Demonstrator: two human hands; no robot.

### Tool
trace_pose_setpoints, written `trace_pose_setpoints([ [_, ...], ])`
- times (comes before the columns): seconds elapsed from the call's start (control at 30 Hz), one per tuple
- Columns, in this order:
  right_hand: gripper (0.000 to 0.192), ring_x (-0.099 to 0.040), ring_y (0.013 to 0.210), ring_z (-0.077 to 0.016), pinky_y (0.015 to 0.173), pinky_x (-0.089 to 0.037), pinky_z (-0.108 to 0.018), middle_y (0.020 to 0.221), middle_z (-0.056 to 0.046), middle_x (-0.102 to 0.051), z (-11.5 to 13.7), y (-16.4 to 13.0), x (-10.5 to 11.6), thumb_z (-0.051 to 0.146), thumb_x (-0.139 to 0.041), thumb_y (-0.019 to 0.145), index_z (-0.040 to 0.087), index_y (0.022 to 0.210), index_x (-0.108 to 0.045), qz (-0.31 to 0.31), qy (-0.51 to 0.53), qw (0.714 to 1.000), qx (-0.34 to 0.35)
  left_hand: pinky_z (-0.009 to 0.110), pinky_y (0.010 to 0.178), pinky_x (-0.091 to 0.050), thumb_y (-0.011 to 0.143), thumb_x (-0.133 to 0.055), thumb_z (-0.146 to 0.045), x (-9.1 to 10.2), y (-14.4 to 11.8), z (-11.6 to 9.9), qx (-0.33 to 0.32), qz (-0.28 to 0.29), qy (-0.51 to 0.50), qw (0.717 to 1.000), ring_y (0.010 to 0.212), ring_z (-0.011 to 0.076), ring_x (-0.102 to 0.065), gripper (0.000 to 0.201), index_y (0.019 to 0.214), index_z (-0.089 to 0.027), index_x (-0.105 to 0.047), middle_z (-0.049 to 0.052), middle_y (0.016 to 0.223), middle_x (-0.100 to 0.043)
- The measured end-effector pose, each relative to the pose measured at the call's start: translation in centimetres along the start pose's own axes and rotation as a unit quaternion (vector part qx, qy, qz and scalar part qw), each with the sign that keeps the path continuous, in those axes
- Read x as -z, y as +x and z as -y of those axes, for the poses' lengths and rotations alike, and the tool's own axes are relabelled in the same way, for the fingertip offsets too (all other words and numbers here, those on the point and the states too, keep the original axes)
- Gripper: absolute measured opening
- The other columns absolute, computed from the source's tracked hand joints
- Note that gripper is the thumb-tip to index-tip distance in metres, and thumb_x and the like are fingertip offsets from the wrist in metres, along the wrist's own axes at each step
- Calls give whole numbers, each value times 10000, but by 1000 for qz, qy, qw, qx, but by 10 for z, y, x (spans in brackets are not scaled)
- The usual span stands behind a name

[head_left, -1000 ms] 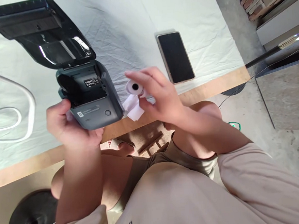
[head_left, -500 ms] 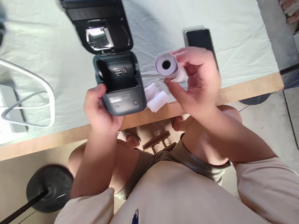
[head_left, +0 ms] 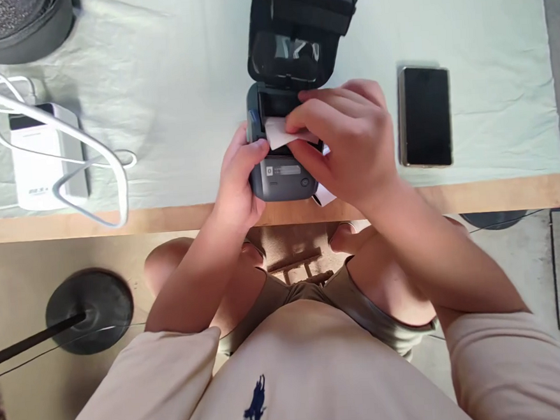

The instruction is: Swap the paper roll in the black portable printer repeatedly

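From the head view, we find a small grey label printer [head_left: 282,171] at the near edge of the table [head_left: 165,218], its lid [head_left: 296,36] swung fully open and standing back. The left hand [head_left: 239,174] clasps the printer's left side, thumb on the front corner, steadying the body. The right hand [head_left: 347,141] lies over the open bay, fingers curled down around a white paper roll [head_left: 279,132], of which only the loose end shows at the bay's left; the roll itself is mostly hidden under the fingers. A further scrap of white paper [head_left: 324,197] pokes out beneath the right wrist. In our judgement, seating the roll well calls for keeping it square to the bay walls, with the free end drawn forward over the front lip. A dark phone [head_left: 424,115] lies to the right, well apart; a white power bank [head_left: 41,156] and cable [head_left: 88,140] lie to the left.
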State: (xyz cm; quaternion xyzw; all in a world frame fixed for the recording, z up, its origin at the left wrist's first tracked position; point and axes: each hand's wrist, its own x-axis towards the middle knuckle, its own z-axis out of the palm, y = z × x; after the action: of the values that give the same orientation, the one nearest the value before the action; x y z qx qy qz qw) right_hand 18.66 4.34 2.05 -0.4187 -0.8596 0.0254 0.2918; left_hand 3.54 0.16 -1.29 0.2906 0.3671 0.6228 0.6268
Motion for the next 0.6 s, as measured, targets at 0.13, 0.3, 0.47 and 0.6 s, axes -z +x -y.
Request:
trace_pose_setpoints([
  [0.13,168,-754,1051,-205,935,-458,-400,883,35,-793,-1,-14,-6,277,-546,1022,268,894,-656,-77,60,992,75,342,797,-566,940,-603,-353,6,3,0,14,3,-11,1000,1087,276,-704,141,910,-251,-694,47,871,-714],
  [0.3,110,-754,976,-238,892,-521,-436,856,27,-778,-8,-14,-4,331,-688,946,255,872,-660,-133,135,974,125,327,782,-561,820,-734,-237,12,4,2,39,5,37,999,962,244,-711,193,1007,-255,-689,8,932,-746],
  [0.47,177,-659,1164,-232,906,-539,-400,1142,-42,-647,-28,4,10,257,-615,935,251,1112,-628,-212,230,949,28,438,864,-584,738,-811,-263,14,3,4,34,14,50,998,1075,348,-724,364,1066,-202,-666,49,941,-717],
  [0.6,259,-663,1207,-201,939,-558,-371,1174,-6,-650,-30,15,14,242,-517,941,307,1188,-560,-160,337,925,-74,480,871,-574,674,-851,-235,19,6,6,32,24,55,998,1062,369,-710,384,1024,-232,-695,67,926,-706],
])
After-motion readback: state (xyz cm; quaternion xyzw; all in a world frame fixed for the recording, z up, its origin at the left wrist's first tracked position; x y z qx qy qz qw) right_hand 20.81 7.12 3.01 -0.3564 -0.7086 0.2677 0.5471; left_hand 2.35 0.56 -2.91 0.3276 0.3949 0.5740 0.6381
